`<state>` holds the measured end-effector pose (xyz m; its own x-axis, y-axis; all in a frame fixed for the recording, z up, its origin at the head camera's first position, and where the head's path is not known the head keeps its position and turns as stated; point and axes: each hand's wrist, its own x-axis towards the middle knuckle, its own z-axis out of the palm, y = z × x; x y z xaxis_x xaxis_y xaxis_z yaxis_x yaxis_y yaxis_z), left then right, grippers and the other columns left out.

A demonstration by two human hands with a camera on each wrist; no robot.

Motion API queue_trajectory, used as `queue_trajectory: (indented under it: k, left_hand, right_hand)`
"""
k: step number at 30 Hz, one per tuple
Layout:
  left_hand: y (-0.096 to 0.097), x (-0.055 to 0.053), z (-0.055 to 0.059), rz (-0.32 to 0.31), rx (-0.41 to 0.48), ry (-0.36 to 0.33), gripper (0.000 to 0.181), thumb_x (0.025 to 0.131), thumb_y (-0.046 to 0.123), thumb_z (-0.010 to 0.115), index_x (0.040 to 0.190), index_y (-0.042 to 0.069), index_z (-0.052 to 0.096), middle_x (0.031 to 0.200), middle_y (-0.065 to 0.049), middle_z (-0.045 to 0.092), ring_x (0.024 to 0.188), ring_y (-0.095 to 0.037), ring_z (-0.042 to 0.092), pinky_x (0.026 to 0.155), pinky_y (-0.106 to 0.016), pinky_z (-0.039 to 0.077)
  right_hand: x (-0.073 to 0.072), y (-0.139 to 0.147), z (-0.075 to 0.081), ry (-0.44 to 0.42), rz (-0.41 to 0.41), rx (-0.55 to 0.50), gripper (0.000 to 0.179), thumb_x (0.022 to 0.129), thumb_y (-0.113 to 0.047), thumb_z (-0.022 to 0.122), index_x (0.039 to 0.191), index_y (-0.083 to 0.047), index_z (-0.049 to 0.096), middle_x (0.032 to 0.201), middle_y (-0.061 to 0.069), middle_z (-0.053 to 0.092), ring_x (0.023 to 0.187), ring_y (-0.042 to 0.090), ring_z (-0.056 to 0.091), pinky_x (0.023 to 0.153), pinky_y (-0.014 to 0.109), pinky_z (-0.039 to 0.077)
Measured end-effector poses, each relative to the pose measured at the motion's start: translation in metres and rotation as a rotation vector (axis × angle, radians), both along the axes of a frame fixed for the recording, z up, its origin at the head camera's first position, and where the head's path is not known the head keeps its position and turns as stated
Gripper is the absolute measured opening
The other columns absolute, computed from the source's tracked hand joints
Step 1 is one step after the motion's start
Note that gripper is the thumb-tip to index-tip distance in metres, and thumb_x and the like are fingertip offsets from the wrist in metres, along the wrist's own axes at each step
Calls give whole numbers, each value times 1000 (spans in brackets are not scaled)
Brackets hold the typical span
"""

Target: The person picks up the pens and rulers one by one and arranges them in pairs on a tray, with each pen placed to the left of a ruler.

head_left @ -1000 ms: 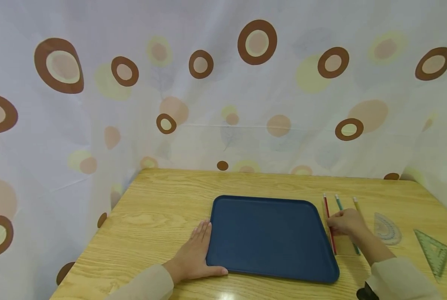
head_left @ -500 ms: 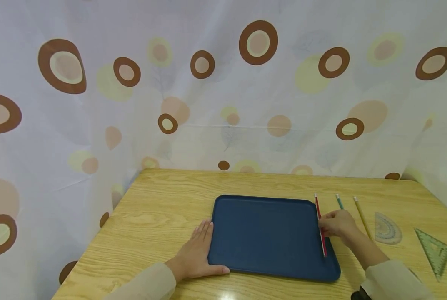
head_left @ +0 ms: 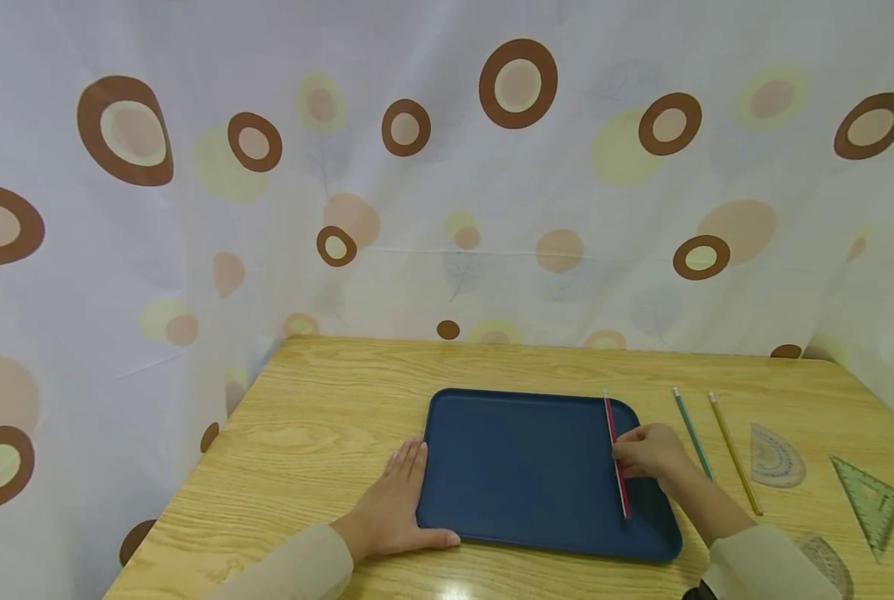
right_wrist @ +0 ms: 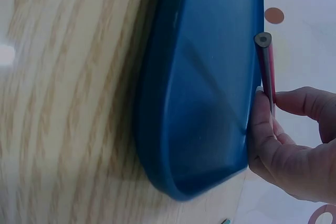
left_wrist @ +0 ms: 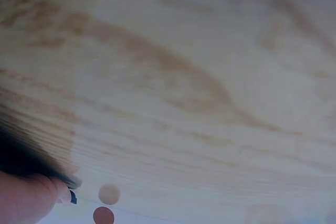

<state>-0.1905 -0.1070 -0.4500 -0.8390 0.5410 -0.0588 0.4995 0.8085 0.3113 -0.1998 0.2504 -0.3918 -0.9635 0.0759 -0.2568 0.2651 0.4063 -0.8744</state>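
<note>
A red pencil (head_left: 621,490) is pinched between the thumb and fingers of my right hand (head_left: 649,454), over the right part of the dark blue tray (head_left: 521,467). In the right wrist view the pencil (right_wrist: 266,61) points its flat, unsharpened end at the camera, and its shadow falls across the tray (right_wrist: 210,103). My left hand (head_left: 394,508) rests against the tray's left edge, fingers straight and thumb along the near left corner. The left wrist view shows only part of that hand (left_wrist: 31,198) at the lower left, with a dark, blurred edge of the tray above it.
Right of the tray lie a teal pencil (head_left: 692,433), a yellow pencil (head_left: 735,454), a clear protractor (head_left: 776,457) and a green set square (head_left: 870,504). Another clear protractor (head_left: 827,562) shows partly behind the right sleeve. A patterned curtain (head_left: 447,183) surrounds the wooden table (head_left: 327,400).
My right hand has carried the red pencil leftward from the table beside the tray to over the tray. My left hand has stayed at the tray's left edge.
</note>
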Motion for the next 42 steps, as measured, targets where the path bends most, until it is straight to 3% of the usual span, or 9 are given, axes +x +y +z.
queue_trajectory:
  k: [22,42]
  left_hand:
    - [-1,-1,0,-12,-32,15,119,72,82,44,148,-2,5,156,-18,3,145,-31,2,117,-44,15]
    - [-2,-2,1,-13,-33,24,120,72,82,44,148,-2,5,156,-18,4,145,-31,3,117,-44,15]
  right_hand:
    - [2,-38,-5,1,3,11,21,81,4,56,95,19,55,67,6,60,58,10,58,58,29,56]
    - [0,-67,-6,-15,-17,-49,21,79,6,56,96,19,55,67,7,60,56,10,58,56,27,55]
